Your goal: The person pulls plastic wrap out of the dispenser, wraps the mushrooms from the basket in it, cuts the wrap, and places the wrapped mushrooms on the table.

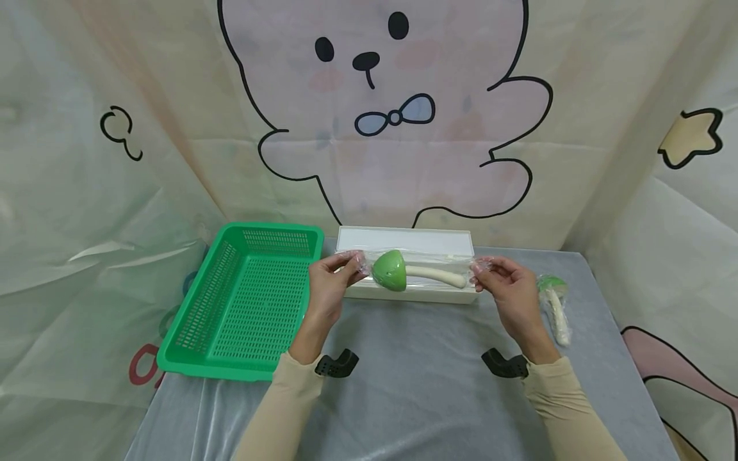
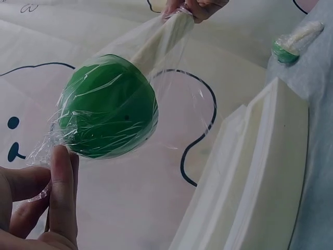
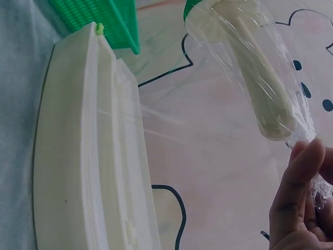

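A toy mushroom with a green cap [image 1: 390,271] and a long cream stem [image 1: 435,275] hangs level inside clear plastic wrap. My left hand [image 1: 330,282] pinches the gathered wrap beyond the cap between thumb and fingers. At the stem's end, my right hand [image 1: 510,291] pinches the twisted wrap [image 3: 320,190]. In the left wrist view the cap [image 2: 109,109] is covered by creased film, with the stem running back to the other hand. Behind and below the mushroom sits a long white box [image 1: 409,296] with its lid raised.
A green slotted basket [image 1: 254,378] stands on the left of the grey-covered table [image 1: 403,397]. On the right lies another wrapped mushroom [image 1: 556,314], green-capped with a pale stem. A fabric backdrop with a cartoon animal [image 1: 369,173] closes off the back.
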Available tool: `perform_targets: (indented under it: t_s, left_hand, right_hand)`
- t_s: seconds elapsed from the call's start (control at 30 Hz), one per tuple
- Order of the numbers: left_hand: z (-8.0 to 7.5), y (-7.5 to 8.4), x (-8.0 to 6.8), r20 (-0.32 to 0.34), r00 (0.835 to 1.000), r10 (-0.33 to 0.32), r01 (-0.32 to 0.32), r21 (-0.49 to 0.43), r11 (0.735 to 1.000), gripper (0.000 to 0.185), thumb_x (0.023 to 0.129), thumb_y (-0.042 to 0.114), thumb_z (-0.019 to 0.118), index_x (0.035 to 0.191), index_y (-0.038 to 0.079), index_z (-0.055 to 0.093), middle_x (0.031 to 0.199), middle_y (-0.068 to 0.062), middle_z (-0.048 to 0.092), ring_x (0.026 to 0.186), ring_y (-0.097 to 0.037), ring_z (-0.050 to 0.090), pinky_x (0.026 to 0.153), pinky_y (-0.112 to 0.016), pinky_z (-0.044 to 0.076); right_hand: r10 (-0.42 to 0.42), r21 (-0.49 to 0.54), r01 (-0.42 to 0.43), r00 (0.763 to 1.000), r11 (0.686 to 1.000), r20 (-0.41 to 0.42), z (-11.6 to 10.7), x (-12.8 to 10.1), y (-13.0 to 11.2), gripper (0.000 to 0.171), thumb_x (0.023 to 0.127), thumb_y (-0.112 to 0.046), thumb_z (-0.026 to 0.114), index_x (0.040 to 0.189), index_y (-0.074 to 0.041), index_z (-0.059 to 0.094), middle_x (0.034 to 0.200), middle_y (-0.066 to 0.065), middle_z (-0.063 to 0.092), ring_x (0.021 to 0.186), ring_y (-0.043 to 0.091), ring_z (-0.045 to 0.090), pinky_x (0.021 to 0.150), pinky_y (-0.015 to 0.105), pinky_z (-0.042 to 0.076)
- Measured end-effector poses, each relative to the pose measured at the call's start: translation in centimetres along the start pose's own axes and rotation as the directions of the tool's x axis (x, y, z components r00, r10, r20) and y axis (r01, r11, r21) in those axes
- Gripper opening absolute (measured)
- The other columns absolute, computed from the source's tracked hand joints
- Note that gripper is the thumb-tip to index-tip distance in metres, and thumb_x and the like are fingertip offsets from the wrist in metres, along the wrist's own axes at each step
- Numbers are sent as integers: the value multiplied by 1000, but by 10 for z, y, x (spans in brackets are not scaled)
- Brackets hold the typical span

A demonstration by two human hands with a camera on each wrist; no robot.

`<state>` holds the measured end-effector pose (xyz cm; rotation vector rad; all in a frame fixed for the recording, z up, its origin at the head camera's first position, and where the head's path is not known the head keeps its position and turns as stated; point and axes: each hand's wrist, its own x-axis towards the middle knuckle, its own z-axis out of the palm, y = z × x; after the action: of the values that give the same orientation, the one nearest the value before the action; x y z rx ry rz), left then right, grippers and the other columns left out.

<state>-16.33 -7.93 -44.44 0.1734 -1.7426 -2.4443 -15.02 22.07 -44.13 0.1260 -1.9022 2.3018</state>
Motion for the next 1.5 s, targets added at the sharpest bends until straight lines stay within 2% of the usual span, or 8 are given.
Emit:
perform_targets:
  t_s: [0.27,0.57,0.8,1.03,1.17,1.3,1.37,1.5]
  left_hand:
    - [0,3,-3,9,1000,-10,10,5,1000,18,92,-10,68,109,-17,69,97,-11,71,71,-12,72,73,-30,60]
    - [-7,-10,-13,21,998,-51,50,68,996,17,92,-6,71,106,-15,71,97,-13,69,71,-12,69,71,-29,60]
    - [-10,-29,-28,13,997,-81,80,74,994,19,92,-3,71,108,-14,71,95,-14,70,67,-12,68,68,-28,60]
    - [-16,-58,-37,-70,981,-182,189,99,977,19,95,-1,69,110,-13,70,85,-13,68,66,-11,68,66,-25,60]
    - [-20,-73,-42,-104,967,-234,243,92,966,20,96,-2,67,110,-16,69,81,-9,67,65,-10,67,66,-23,59]
    - [-23,-82,-49,-96,962,-255,262,78,962,21,95,-2,67,110,-18,68,83,-8,69,66,-9,67,70,-25,59]
    - [-24,-85,-52,-72,960,-269,276,107,955,24,93,2,73,108,-16,69,88,-10,70,70,-10,68,76,-30,60]
    - [-28,-89,-58,-12,954,-300,295,232,927,33,83,9,85,104,-10,70,95,-12,69,81,-12,67,80,-33,58]
  right_hand:
    - [-4,2,4,1000,1000,6,-2,-4,0,16,94,4,68,107,13,64,92,7,70,74,13,66,63,22,56]
    - [34,-23,-33,999,999,18,-7,-19,12,20,96,2,67,110,14,61,95,6,71,74,12,65,65,24,56]
    - [82,-42,-80,994,996,66,-12,-35,20,29,94,7,67,120,15,55,101,4,69,81,10,64,67,22,55]
    - [183,-95,-172,975,981,125,-18,-53,39,48,87,13,71,130,18,49,114,1,69,103,8,68,79,23,57]
    - [249,-166,-233,964,958,87,-18,-62,53,49,89,7,73,131,20,49,109,2,72,96,7,69,75,22,58]
    - [323,-185,-313,946,932,26,-16,-70,67,48,90,6,73,130,20,51,97,2,73,84,8,69,70,23,58]
    - [362,-184,-357,932,916,-11,-14,-73,74,48,90,6,73,130,19,51,93,1,73,81,7,68,69,23,58]
    - [427,-159,-436,900,886,-89,-12,-77,84,52,91,6,71,136,18,47,87,-5,72,78,3,66,71,22,57]
